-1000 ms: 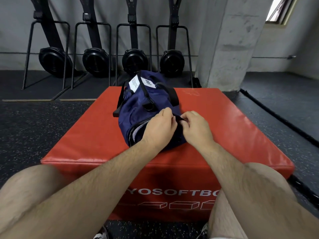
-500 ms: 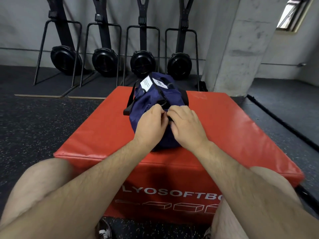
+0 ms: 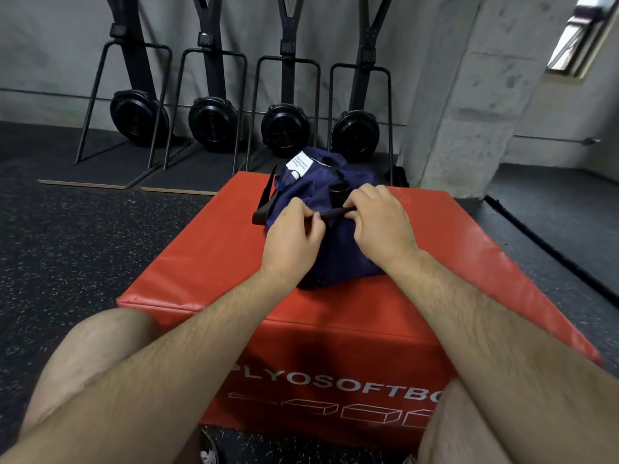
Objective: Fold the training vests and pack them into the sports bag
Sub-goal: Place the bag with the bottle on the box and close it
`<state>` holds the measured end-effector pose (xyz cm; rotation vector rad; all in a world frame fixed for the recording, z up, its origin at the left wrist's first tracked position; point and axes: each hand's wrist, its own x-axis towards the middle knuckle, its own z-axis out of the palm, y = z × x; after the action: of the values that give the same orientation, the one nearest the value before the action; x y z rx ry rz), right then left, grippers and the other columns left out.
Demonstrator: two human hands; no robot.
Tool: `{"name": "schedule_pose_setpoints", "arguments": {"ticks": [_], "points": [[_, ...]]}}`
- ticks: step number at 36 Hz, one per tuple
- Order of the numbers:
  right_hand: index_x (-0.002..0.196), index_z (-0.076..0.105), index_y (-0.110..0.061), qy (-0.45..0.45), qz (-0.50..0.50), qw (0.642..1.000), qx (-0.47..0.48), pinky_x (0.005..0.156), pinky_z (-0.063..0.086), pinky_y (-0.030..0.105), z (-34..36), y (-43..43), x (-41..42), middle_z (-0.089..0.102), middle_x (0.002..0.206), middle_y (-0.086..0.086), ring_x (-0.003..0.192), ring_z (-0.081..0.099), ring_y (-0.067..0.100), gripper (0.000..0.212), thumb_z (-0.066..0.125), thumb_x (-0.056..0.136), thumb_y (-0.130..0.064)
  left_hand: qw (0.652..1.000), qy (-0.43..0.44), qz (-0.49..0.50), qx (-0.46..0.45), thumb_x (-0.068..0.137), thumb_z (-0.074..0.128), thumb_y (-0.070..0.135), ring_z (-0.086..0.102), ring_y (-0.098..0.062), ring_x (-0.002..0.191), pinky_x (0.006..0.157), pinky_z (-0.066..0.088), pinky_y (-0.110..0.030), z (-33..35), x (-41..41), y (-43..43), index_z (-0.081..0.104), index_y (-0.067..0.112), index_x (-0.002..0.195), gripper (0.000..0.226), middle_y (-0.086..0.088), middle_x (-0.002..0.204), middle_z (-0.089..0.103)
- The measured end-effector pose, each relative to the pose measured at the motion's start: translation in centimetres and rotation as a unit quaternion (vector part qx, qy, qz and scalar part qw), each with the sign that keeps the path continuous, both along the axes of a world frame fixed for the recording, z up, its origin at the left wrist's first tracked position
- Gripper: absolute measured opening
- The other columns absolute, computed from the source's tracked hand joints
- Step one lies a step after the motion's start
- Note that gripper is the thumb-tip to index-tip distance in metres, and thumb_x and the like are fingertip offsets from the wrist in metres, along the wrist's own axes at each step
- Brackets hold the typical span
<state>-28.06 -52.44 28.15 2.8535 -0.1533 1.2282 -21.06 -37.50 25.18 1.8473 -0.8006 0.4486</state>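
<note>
Fingers (image 3: 303, 211) of left hand (image 3: 291, 241) and right hand (image 3: 382, 229) pinch flat black strap (image 3: 333, 213) over soft navy bag (image 3: 311, 185)

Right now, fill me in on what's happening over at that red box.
A person sits facing the red box, with a navy sports bag resting on top of it. Both hands are at the top of the bag: the left hand pinches one end of a black strap and the right hand grips the other end, holding it stretched between them. No vests are lying outside the bag, so the packing looks done, though its inside is hidden.
</note>
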Motion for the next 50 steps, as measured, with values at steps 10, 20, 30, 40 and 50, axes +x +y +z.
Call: {"name": "schedule_pose_setpoints", "arguments": {"ticks": [10, 20, 30, 40, 50], "points": [[0.091, 0.062, -0.014, -0.03, -0.055, 0.997, 0.035, 0.078, 0.043, 0.038, 0.5, 0.6, 1.0, 0.061, 0.093, 0.001, 0.089, 0.054, 0.028, 0.016, 0.067, 0.083, -0.002, 0.998, 0.047, 0.013, -0.027, 0.096, 0.055, 0.025, 0.05, -0.008, 0.065, 0.057, 0.037, -0.021, 0.0, 0.7, 1.4, 0.048, 0.016, 0.083, 0.017, 0.006, 0.073, 0.054], [0.107, 0.066, -0.011, 0.062, 0.089, 0.988, -0.107, 0.084, 0.041, 0.038, -2.0, 4.6, 0.9, 0.063, 0.103, 0.001, 0.097, 0.054, 0.026, 0.029, 0.055, 0.08, -0.014, 0.997, 0.058, -0.036, -0.028, 0.096, 0.058, 0.018, 0.051, -0.002, 0.066, 0.06, 0.037, -0.013, -1.8, 1.2, 2.2, 0.051, 0.013, 0.085, 0.014, 0.009, 0.075, 0.056], [0.089, 0.066, -0.013, 0.113, 0.024, 0.985, -0.126, 0.072, 0.041, 0.042, 0.1, 4.2, 3.1, 0.063, 0.086, 0.007, 0.085, 0.057, 0.033, 0.016, 0.07, 0.077, -0.003, 0.985, 0.15, -0.017, -0.087, 0.094, 0.058, 0.019, 0.067, -0.021, 0.077, 0.067, 0.049, -0.035, -2.8, 1.9, 2.1, 0.044, 0.021, 0.075, 0.023, -0.004, 0.077, 0.068], [0.102, 0.067, -0.016, 0.126, 0.022, 0.971, -0.203, 0.074, 0.045, 0.043, -1.2, 3.4, 2.4, 0.061, 0.101, 0.005, 0.093, 0.054, 0.032, 0.036, 0.064, 0.068, -0.006, 0.974, 0.208, -0.013, -0.092, 0.092, 0.059, 0.017, 0.061, -0.025, 0.074, 0.059, 0.04, -0.021, -5.9, 1.2, 1.5, 0.049, 0.014, 0.077, 0.018, -0.01, 0.079, 0.066], [0.075, 0.069, -0.017, 0.16, 0.041, 0.948, -0.271, 0.066, 0.043, 0.036, -3.4, 3.9, 2.6, 0.06, 0.076, 0.0, 0.081, 0.057, 0.027, 0.014, 0.08, 0.068, -0.021, 0.98, 0.194, -0.01, -0.036, 0.091, 0.058, 0.016, 0.047, -0.015, 0.065, 0.062, 0.038, -0.029, -6.9, 0.7, 1.8, 0.044, 0.02, 0.074, 0.023, 0.003, 0.071, 0.054]]}}
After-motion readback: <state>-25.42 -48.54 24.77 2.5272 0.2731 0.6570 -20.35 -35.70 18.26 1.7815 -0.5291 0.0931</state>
